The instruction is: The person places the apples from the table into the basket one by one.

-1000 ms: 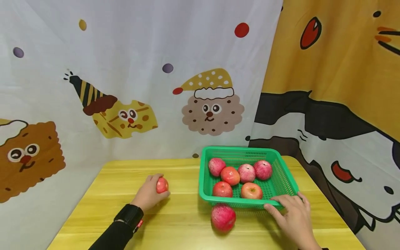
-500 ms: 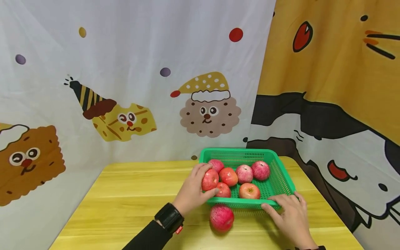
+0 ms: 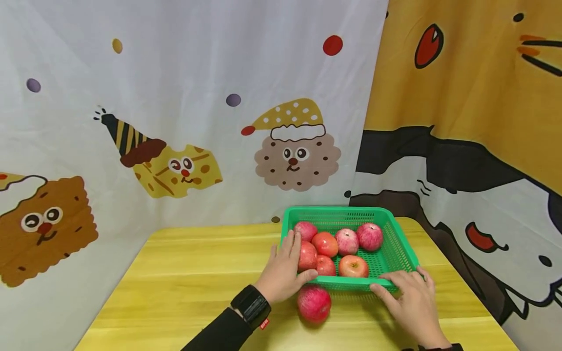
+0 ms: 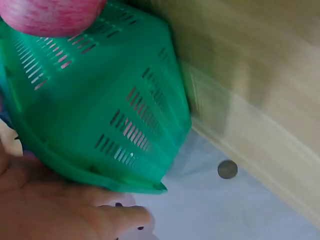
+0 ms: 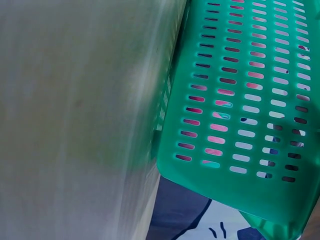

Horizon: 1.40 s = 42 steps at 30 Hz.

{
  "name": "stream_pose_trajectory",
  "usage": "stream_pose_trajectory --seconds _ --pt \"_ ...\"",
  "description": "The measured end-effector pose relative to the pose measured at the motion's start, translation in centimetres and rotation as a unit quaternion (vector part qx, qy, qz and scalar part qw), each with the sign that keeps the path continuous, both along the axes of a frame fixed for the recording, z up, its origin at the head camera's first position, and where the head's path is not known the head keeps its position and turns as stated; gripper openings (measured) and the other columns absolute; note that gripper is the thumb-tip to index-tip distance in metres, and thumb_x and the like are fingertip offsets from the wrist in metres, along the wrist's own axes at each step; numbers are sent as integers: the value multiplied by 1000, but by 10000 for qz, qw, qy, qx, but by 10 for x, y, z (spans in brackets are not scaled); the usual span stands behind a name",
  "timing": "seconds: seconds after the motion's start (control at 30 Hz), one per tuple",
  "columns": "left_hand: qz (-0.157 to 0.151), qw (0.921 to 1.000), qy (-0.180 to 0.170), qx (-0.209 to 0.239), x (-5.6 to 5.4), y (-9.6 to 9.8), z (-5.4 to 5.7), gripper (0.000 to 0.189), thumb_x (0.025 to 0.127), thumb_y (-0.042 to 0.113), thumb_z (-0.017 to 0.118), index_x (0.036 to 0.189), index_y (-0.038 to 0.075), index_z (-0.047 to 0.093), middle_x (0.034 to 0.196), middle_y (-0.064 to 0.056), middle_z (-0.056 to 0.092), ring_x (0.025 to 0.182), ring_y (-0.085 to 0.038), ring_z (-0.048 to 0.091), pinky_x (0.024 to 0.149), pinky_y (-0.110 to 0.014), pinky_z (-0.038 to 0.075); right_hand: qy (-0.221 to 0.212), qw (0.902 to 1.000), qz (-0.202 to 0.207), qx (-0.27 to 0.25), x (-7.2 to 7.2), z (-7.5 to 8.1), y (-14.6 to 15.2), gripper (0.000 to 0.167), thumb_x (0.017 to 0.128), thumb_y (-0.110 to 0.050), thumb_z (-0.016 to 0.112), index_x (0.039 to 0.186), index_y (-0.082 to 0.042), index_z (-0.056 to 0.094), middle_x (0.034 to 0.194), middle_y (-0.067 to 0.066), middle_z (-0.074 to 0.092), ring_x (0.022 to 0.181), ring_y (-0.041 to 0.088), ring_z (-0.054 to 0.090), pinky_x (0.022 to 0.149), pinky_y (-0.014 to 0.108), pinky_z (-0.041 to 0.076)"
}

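A green plastic basket [image 3: 342,281] holds several red apples, most of them in its left half. My left hand [image 3: 281,275] lies along the basket's left rim with its fingers extended, beside a red apple [image 3: 308,256] inside. Its thumb reaches over the front left corner. The left wrist view shows those fingers [image 4: 120,217] at the rim, nothing held between them. With thumb and fingers, my right hand [image 3: 412,302] grips the front right corner of the basket. One dark red apple [image 3: 314,303] sits on the table just in front of the basket.
The yellow wood-grain table [image 3: 189,273] stretches to the left of the basket. Behind it hangs a white curtain [image 3: 184,73] with cartoon prints, and a yellow patterned cloth [image 3: 404,102] hangs at the right. The basket's slotted side [image 5: 240,100] fills much of the right wrist view.
My left hand has carried an apple from the table's left side into the basket and let go of it. The right hand has stayed at the basket corner.
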<state>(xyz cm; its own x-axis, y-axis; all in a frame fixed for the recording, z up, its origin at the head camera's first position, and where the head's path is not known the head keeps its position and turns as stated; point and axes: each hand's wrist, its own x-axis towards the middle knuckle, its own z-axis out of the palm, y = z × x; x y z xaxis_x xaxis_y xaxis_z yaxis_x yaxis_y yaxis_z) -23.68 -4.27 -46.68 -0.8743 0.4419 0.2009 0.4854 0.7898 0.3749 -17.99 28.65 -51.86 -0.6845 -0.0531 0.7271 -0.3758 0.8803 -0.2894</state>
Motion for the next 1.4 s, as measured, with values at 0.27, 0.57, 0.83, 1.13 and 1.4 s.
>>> stream_pose_trajectory --seconds 0.27,0.57,0.83,1.13,1.4 --pt "-361 9953 716 -544 19 4 -8 79 104 67 51 159 9 50 173 -17 37 160 -48 32 128 -66 30 55 10000 -26 50 -1 -2 3 31 74 -38 94 94 -19 79 93 0 79 87 30 63 110 65 31" --pt "-1874 9405 2600 -1129 60 3 -21 42 94 64 73 118 30 70 125 9 64 111 -10 57 93 -27 51 84 9999 -34 47 -1 0 1 31 75 -41 93 93 -20 79 92 -1 79 85 29 62 108 66 31" --pt "-1610 9635 1663 -1342 65 -1 -42 62 80 47 93 131 30 63 144 -2 53 111 -23 55 77 -24 56 61 10000 -63 35 0 1 1 31 74 -38 94 93 -20 79 92 0 78 85 29 61 108 65 31" --pt "-1935 9707 1306 -569 68 1 -40 65 79 40 95 132 33 59 132 6 57 102 -5 59 76 -15 51 3 10000 -84 26 3 -4 0 30 73 -37 94 93 -21 78 93 -1 78 86 29 61 109 64 31" --pt "-1480 9494 2679 712 51 14 4 71 83 41 93 140 22 55 154 -7 50 129 -22 61 105 -38 59 20 10000 -65 6 2 -1 0 30 75 -37 94 95 -20 79 94 0 79 87 30 63 111 65 31"
